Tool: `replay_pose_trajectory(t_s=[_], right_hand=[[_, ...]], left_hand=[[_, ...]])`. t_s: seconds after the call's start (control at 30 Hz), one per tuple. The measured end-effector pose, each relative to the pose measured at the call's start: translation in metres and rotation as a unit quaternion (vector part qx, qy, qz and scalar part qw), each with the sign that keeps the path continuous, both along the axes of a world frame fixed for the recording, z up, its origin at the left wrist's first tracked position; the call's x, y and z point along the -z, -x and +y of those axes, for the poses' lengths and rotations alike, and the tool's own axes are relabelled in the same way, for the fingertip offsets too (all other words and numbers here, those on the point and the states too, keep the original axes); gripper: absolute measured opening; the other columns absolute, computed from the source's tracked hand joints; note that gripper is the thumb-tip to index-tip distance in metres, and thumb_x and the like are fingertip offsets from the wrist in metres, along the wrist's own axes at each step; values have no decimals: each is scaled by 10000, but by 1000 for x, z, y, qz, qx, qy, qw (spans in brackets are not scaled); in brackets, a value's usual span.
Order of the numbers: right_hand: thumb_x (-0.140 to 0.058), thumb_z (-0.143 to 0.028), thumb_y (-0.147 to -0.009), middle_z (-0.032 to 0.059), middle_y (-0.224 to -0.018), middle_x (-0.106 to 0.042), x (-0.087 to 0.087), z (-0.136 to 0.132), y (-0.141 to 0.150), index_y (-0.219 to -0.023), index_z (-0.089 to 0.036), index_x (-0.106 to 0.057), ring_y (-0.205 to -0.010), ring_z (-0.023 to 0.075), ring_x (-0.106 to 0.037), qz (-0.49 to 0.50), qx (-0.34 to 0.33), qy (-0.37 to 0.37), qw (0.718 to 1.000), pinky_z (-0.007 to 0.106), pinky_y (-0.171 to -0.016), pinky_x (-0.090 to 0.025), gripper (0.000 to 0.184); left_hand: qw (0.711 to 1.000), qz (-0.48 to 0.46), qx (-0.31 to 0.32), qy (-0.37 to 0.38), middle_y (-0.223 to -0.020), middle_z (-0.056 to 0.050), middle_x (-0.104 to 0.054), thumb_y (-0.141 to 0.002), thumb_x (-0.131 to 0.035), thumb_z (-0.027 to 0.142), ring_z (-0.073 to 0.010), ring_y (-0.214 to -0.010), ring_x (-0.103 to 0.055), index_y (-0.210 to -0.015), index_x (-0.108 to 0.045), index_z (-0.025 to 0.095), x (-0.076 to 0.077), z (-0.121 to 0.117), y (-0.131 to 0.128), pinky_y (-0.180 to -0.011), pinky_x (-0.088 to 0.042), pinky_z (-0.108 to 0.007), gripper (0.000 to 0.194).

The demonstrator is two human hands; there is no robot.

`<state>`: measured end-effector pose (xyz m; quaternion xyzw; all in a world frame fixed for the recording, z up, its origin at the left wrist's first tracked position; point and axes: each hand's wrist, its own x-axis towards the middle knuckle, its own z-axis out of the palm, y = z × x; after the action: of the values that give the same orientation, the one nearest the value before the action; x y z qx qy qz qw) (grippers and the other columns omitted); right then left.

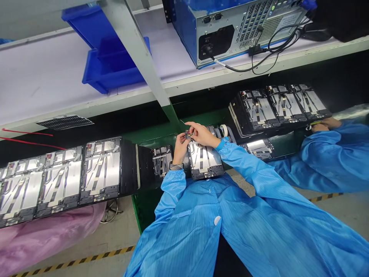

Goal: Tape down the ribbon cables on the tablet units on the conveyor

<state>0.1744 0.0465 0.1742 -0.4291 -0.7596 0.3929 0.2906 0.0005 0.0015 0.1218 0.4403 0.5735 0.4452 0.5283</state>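
My left hand and my right hand meet above a conveyor, pinching a small dark electronic part between their fingertips. Its exact kind is too small to tell. Directly below my hands lies an open device panel with a black frame, silver plates and flat ribbon strips. A similar panel sits just left of my left wrist, which wears a dark woven band. A roll of tape stands beyond my right hand.
Several similar panels line the conveyor to the left, and others lie to the right. A co-worker's blue sleeve and hands are at the right. Above are a shelf, blue bins and a cabled computer case.
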Motion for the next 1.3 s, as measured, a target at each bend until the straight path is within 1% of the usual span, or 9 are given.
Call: replay_pose_trajectory(t_s=[0.2, 0.53, 0.63, 0.7, 0.8, 0.87, 0.93, 1.03, 1.3], right_hand=[[-547, -57, -890, 5, -931, -655, 5, 4, -1, -1482, -219, -556, -764, 169, -549, -16, -24, -4, 1000, 297, -779, -429, 614], [-542, -66, -894, 23, -934, -676, 8, -1, 0, -1476, -200, -554, -799, 190, -567, -34, -8, 3, 999, 298, -744, -411, 598], [-569, -87, -868, 16, -916, -673, 0, -6, 0, -1419, -197, -595, -772, 178, -556, 3, 32, 15, 999, 310, -762, -427, 563], [-609, -136, -855, 9, -896, -668, -10, -16, -2, -1366, -196, -622, -730, 164, -543, 77, 87, 49, 992, 314, -745, -437, 514], [-673, -256, -855, 1, -846, -674, -25, -40, -3, -1312, -200, -634, -657, 149, -525, 241, 137, 194, 941, 297, -646, -422, 462], [-709, -323, -852, 1, -818, -681, -28, -58, -2, -1288, -200, -641, -613, 139, -515, 336, 128, 310, 880, 284, -583, -395, 458], [-742, -334, -834, -1, -807, -675, -26, -74, 1, -1256, -194, -656, -591, 129, -512, 404, 116, 390, 820, 279, -553, -386, 453], [-757, -289, -807, -3, -821, -676, -18, -87, 9, -1229, -195, -659, -606, 129, -528, 469, 132, 432, 759, 279, -560, -417, 443], [-641, -332, -872, 33, -938, -738, -8, -99, 28, -1325, -254, -605, -680, 179, -571, 547, 133, 491, 665, 314, -634, -474, 460]], left_hand=[[1000, 17, 8, -1, -1398, -116, -658, -945, -663, 329, -242, -1342, -623, -1317, -543, 241, 4, -1, 1, -1158, -482, -408, 400], [1000, 15, -5, -3, -1379, -116, -655, -908, -678, 285, -222, -1291, -643, -1282, -550, 234, 1, 0, -2, -1154, -483, -397, 399], [1000, -5, -11, -4, -1355, -110, -661, -871, -700, 271, -216, -1261, -655, -1263, -556, 231, 5, 1, -1, -1142, -493, -400, 419], [1000, -17, -15, -5, -1330, -102, -669, -851, -718, 272, -216, -1247, -657, -1248, -570, 230, 8, 2, 0, -1139, -496, -407, 425], [1000, -22, -14, -8, -1316, -90, -677, -834, -732, 280, -216, -1242, -657, -1227, -587, 235, 11, 4, 2, -1143, -492, -416, 421], [1000, -17, -12, -9, -1319, -84, -677, -834, -737, 297, -216, -1251, -655, -1220, -586, 243, 12, 4, 3, -1145, -490, -418, 418], [1000, -7, -12, -9, -1325, -84, -675, -841, -735, 325, -217, -1271, -648, -1220, -580, 249, 12, 4, 3, -1143, -489, -414, 417], [1000, 10, -9, -12, -1351, -88, -657, -867, -705, 352, -216, -1310, -629, -1252, -564, 256, 11, 2, 1, -1136, -491, -398, 421], [997, 31, -17, -72, -1478, -87, -546, -876, -626, 254, -237, -1424, -542, -1355, -497, 287, -6, -5, -4, -1144, -485, -358, 496]])
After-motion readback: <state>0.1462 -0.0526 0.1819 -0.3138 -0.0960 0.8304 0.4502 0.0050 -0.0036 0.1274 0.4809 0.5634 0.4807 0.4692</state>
